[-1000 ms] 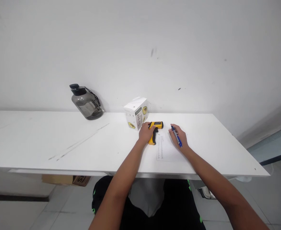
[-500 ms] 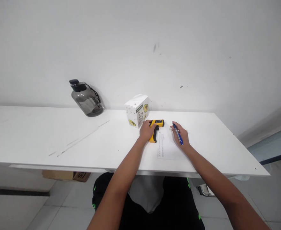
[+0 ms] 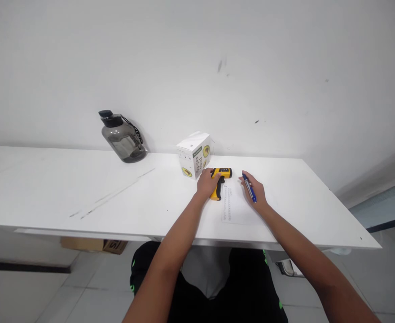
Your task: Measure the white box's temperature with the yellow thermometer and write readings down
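Note:
My left hand (image 3: 204, 184) is closed around the back of a yellow and black infrared thermometer gun (image 3: 222, 173), which rests on the white table. The gun's nose points right, and its handle comes down toward me. In my right hand (image 3: 259, 192) is a blue pen (image 3: 249, 187), lying slantwise across the fingers. That hand rests over the upper right part of a white sheet of paper (image 3: 241, 213). Small handwritten marks run in columns down the sheet's left side. Part of the paper is hidden under my right hand and forearm.
Just behind my left hand stands a white box (image 3: 188, 157) with avocado pictures. A grey, see-through water bottle (image 3: 123, 139) leans at the left against the wall (image 3: 285, 67). The white table (image 3: 116, 193) ends at a slanting right edge. Beneath it on the left is a cardboard box (image 3: 83, 243).
Both hands keep their hold and place. Only the camera view has shifted very slightly.

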The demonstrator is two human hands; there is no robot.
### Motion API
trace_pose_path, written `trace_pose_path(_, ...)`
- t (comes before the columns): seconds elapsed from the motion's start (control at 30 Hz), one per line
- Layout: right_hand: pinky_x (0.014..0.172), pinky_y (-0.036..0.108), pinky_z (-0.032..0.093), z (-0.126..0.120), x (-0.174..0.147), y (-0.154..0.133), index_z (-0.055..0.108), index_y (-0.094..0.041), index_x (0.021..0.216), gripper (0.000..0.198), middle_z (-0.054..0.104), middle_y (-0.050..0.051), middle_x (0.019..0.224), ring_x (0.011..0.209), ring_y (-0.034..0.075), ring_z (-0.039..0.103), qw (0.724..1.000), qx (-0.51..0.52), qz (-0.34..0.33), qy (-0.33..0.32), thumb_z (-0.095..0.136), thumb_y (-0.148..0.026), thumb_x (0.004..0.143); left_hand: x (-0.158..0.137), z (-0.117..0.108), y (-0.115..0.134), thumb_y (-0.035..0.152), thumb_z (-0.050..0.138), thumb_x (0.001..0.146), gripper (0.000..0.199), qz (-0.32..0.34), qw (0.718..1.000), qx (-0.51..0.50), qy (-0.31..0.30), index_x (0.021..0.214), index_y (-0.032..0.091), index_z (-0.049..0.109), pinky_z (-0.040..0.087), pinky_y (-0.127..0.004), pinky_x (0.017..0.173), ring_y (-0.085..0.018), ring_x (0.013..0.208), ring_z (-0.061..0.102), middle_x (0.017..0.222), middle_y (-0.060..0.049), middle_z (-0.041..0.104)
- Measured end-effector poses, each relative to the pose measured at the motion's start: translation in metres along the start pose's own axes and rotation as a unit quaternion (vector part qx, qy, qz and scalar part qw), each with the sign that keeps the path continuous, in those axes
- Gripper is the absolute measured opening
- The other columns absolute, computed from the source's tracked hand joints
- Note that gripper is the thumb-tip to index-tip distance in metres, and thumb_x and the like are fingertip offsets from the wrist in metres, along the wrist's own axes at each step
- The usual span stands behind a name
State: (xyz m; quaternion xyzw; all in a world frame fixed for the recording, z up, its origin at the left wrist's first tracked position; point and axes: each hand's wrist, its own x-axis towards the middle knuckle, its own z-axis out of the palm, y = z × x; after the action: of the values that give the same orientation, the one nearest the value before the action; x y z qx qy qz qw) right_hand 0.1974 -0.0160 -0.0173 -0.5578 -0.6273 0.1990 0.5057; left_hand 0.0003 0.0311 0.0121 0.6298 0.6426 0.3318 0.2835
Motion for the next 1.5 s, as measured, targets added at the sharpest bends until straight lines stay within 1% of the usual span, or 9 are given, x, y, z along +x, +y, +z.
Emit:
trace_pose_path(0.23, 0.085, 0.040, 0.055, -0.001, 0.000, 0.003, 0.058, -0.017, 0.132, 0.051, 0.073, 0.012, 0.111, 0.102, 0.026, 0.070, 1.000, -0.021, 0.001, -0.015, 0.047, -0.045, 0.090, 0.001, 0.000, 0.000, 0.045, 0.053, 0.088, 0.038, -0.002, 1.000, 0.000, -0.001, 0.117, 0.022, 0.056, 0.044, -0.037, 0.091, -0.026, 0.111, 0.060, 0.129, -0.010, 0.058)
trace_pose_path(0.47, 0.090, 0.039, 0.051, -0.003, -0.001, -0.005, 0.060, -0.020, 0.127, 0.051, 0.072, 0.011, 0.110, 0.100, 0.025, 0.068, 1.000, -0.004, 0.011, -0.007, 0.050, -0.053, 0.090, 0.003, 0.003, -0.004, 0.047, 0.053, 0.088, 0.039, 0.002, 1.000, 0.003, 0.004, 0.118, 0.022, 0.056, 0.045, -0.037, 0.091, -0.026, 0.110, 0.060, 0.129, -0.010, 0.059)
trace_pose_path(0.53, 0.081, 0.036, 0.051, -0.003, -0.001, -0.010, 0.064, -0.021, 0.116, 0.047, 0.073, 0.008, 0.097, 0.088, 0.022, 0.067, 0.999, -0.017, 0.045, 0.003, 0.050, -0.055, 0.088, 0.004, 0.004, -0.005, 0.047, 0.053, 0.088, 0.039, 0.003, 1.000, 0.002, 0.006, 0.117, 0.022, 0.056, 0.045, -0.037, 0.091, -0.026, 0.111, 0.060, 0.129, -0.010, 0.059)
trace_pose_path(0.6, 0.068, 0.031, 0.048, -0.003, 0.000, -0.013, 0.065, -0.021, 0.093, 0.041, 0.067, 0.003, 0.075, 0.069, 0.018, 0.061, 0.997, -0.041, 0.071, 0.009, 0.049, -0.058, 0.087, 0.004, 0.004, -0.005, 0.046, 0.053, 0.088, 0.039, 0.005, 1.000, 0.002, 0.006, 0.117, 0.022, 0.056, 0.045, -0.037, 0.092, -0.026, 0.111, 0.060, 0.129, -0.010, 0.059)
trace_pose_path(0.7, 0.056, 0.027, 0.036, -0.005, -0.001, -0.016, 0.044, -0.023, 0.062, 0.044, 0.044, -0.004, 0.053, 0.054, 0.013, 0.042, 0.995, -0.068, 0.073, 0.019, 0.049, -0.060, 0.085, 0.003, 0.003, -0.003, 0.047, 0.053, 0.088, 0.039, 0.000, 1.000, 0.001, 0.003, 0.118, 0.022, 0.056, 0.045, -0.037, 0.092, -0.026, 0.112, 0.060, 0.130, -0.010, 0.058)
trace_pose_path(0.83, 0.053, 0.026, 0.028, -0.008, 0.001, -0.019, 0.030, -0.022, 0.057, 0.048, 0.033, -0.005, 0.051, 0.053, 0.012, 0.034, 0.991, -0.101, 0.087, -0.009, 0.045, -0.056, 0.087, 0.001, 0.002, -0.002, 0.050, 0.053, 0.087, 0.040, 0.000, 1.000, 0.002, 0.003, 0.116, 0.022, 0.056, 0.045, -0.037, 0.091, -0.026, 0.112, 0.060, 0.129, -0.010, 0.059)
trace_pose_path(1.03, 0.053, 0.027, 0.026, -0.012, 0.006, -0.018, 0.033, -0.021, 0.053, 0.046, 0.039, -0.002, 0.050, 0.052, 0.013, 0.038, 0.963, -0.210, 0.148, -0.081, 0.040, -0.048, 0.090, 0.000, 0.001, -0.003, 0.057, 0.065, 0.077, 0.055, 0.006, 1.000, 0.006, 0.001, 0.119, 0.024, 0.055, 0.045, -0.034, 0.090, -0.025, 0.113, 0.059, 0.131, -0.008, 0.058)
trace_pose_path(1.3, 0.056, 0.028, 0.029, -0.007, 0.007, -0.018, 0.054, -0.021, 0.057, 0.046, 0.059, 0.003, 0.060, 0.060, 0.016, 0.052, 0.922, -0.335, 0.110, -0.160, 0.035, -0.040, 0.094, 0.000, 0.002, -0.003, 0.053, 0.065, 0.078, 0.053, 0.015, 1.000, 0.006, 0.001, 0.121, 0.024, 0.054, 0.044, -0.034, 0.090, -0.025, 0.113, 0.059, 0.131, -0.008, 0.059)
trace_pose_path(1.5, 0.057, 0.029, 0.032, -0.004, 0.008, -0.021, 0.069, -0.020, 0.070, 0.045, 0.068, 0.008, 0.071, 0.068, 0.020, 0.061, 0.906, -0.372, 0.101, -0.176, 0.036, -0.037, 0.096, 0.000, 0.003, -0.003, 0.050, 0.065, 0.079, 0.049, 0.015, 1.000, -0.001, 0.003, 0.119, 0.025, 0.055, 0.044, -0.033, 0.090, -0.025, 0.112, 0.060, 0.130, -0.008, 0.059)
